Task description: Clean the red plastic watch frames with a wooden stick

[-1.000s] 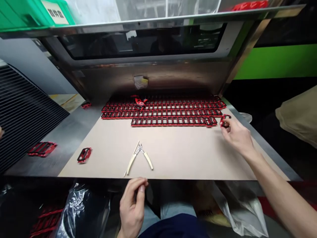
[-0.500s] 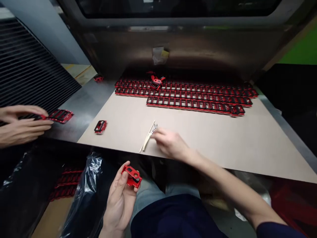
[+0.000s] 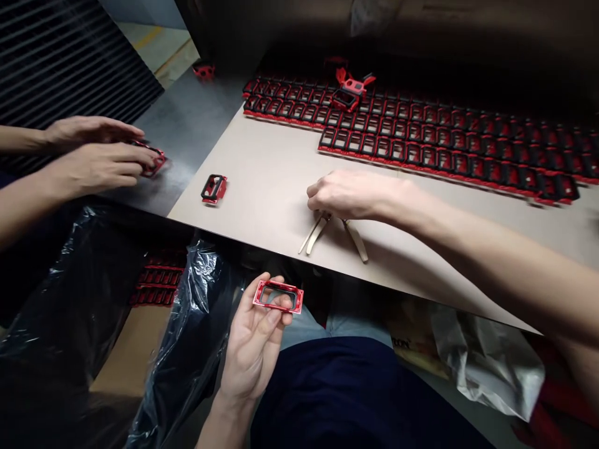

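Observation:
My left hand (image 3: 255,337) pinches a small red plastic frame (image 3: 279,296) with a dark inner edge, its rectangular opening turned up, in front of the table edge. My right hand (image 3: 344,194) is closed over the head of a pair of pliers (image 3: 356,242) at the middle of the board. Their cream handles spread out below the hand, and the jaws are hidden. A thin pale stick (image 3: 307,239) lies beside the left handle. Further left a single red and black frame (image 3: 214,189) stands on the board.
Rows of red and black frames (image 3: 397,149) fill the back of the beige board (image 3: 276,168), with a loose red piece (image 3: 350,87) on top. At left, another person's hands (image 3: 100,162) hold a red part (image 3: 154,163). A plastic-lined box (image 3: 126,355) with red frames stands below.
My right hand has moved over the pliers' head, and both handles now show spread apart. My left hand has turned the red frame so its opening shows. The view has tilted down.

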`<state>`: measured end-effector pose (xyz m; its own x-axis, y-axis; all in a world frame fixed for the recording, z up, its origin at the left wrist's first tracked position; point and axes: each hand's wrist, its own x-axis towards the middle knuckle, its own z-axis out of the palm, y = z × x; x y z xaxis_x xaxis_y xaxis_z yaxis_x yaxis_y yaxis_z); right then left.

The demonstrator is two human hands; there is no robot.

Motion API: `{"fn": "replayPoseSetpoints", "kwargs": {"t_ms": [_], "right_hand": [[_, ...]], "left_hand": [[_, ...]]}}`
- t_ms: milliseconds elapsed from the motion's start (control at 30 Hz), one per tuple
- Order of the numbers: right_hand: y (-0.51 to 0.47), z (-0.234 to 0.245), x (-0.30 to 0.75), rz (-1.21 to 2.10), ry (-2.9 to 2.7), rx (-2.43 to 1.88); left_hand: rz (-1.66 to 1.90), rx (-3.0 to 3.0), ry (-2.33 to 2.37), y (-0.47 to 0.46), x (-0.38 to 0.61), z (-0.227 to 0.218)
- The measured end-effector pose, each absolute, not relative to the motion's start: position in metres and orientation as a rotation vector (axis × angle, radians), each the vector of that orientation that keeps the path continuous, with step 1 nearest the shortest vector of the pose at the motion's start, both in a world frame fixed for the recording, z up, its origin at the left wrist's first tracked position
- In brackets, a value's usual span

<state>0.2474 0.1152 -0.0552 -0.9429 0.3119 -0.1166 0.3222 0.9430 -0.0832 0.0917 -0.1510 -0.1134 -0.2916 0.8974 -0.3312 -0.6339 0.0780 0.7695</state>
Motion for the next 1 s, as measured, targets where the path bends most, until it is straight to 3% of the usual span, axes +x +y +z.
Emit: {"fn": "replayPoseSetpoints", "kwargs": {"t_ms": [433, 700, 767, 900, 1000], "right_hand": [[0.127, -0.065, 0.246, -0.093, 2.982, 0.548], [0.033, -0.022, 0.297, -0.077, 3.315, 1.309], [-0.020, -0.035, 0.319, -0.282, 3.571, 1.392], [-0.109, -0.082, 0.337, -1.062, 3.573, 1.577], [-0.144, -0.113, 0.330, -1.434, 3.501, 1.749]], "left_hand": [[1.547, 0.340, 1.190, -0.152, 0.101, -0.127], [1.549, 0.495, 1.262, -0.158, 0.115, -0.129], [1.542, 0.548, 1.288, -0.162, 0.121, -0.130], [1.492, 0.649, 1.353, -0.170, 0.136, -0.131], [1.450, 0.689, 1.359, -0.176, 0.148, -0.132]]}}
